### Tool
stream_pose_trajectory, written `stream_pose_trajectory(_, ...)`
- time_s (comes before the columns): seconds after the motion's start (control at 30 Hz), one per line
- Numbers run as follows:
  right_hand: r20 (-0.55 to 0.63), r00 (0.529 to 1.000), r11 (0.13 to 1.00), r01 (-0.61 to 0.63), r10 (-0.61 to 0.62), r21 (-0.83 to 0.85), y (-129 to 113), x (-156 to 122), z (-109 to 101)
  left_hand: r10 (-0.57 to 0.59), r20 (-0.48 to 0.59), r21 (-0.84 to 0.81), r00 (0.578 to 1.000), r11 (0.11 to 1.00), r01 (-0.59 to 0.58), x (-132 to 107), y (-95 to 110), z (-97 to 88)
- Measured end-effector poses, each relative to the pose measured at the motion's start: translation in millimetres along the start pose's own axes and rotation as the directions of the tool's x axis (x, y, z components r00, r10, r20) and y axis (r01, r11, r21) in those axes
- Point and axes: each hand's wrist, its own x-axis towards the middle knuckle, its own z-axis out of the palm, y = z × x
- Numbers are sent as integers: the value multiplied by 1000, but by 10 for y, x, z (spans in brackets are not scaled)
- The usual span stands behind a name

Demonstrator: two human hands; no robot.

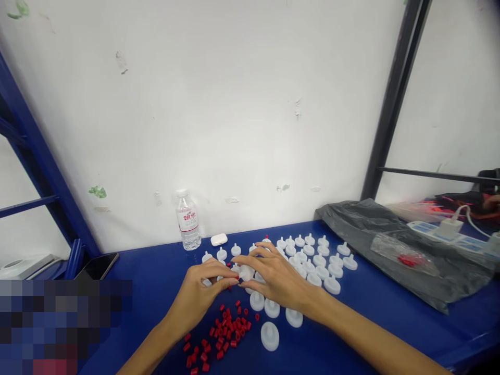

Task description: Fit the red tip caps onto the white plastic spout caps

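My left hand (199, 289) is closed in a pinch, thumb and forefinger around a small red cap (237, 277) that is mostly hidden. My right hand (279, 276) grips a white plastic disc with a narrow stem (246, 272), its stem side facing the left fingertips. The two hands meet over the blue table, and whether the cap touches the stem I cannot tell. Below them lies a loose pile of red caps (230, 328). Around and behind the right hand stand several white discs (308, 265), stems up; one single disc (270, 336) lies nearer to me.
A water bottle (188, 221) and a white case (219, 239) stand by the wall. On the right, a grey plastic bag (363, 229) carries a clear packet (404, 255) with red pieces. Beyond it is a power strip (469, 242). A phone (97, 268) lies at the left.
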Motion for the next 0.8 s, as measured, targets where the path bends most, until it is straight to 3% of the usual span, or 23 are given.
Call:
stream_pose_trajectory(0.1, -74, 995, 998, 65, -66, -5, 13, -3, -30, -140, 38, -157, 989, 977, 145, 4, 30, -5)
stream_pose_trajectory(0.23, -192, 967, 986, 166, -166, -16, -13, -3, -70, -208, 69, -367, 976, 904, 219, 0, 56, -4)
stream_pose_trajectory(0.37, -219, 950, 973, 230, -224, 6, -73, 1, -54, -176, 290, -470, 941, 830, 300, -10, 150, -27)
stream_pose_trajectory(0.43, -212, 948, 969, 245, -237, 15, -93, 1, -34, -134, 349, -514, 928, 800, 309, -18, 199, -27)
stream_pose_trajectory(0.8, -204, 961, 975, 207, -188, 76, -202, -3, -34, -43, 344, -601, 938, 757, 255, -46, 30, 23)
